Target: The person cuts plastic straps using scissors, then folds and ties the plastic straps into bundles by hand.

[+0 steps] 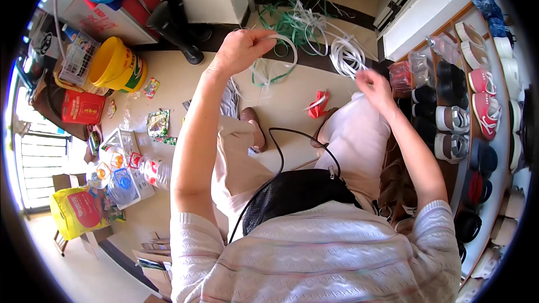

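Note:
My left hand (pixel 242 50) is closed, thumb and fingers pinching a white plastic strap (pixel 295 50) that curves out to the right in a loop. On the other side, my right hand (pixel 375 88) has its fingers curled together at the lower end of a coiled bundle of white plastic strap (pixel 343 56). The exact grip there is partly hidden. Beyond both hands, a tangle of green strap (pixel 281 22) mixed with white lies on the floor. A red piece of wrapping (pixel 318 105) sits between my feet.
A shoe rack (pixel 457 98) filled with shoes lines the right side. On the left are a yellow bucket (pixel 118 66), black boots (pixel 175 25), a red box (pixel 82 106), plastic bottles (pixel 122 182) in a crate and a yellow bag (pixel 81 211). A black cable (pixel 281 151) crosses my lap.

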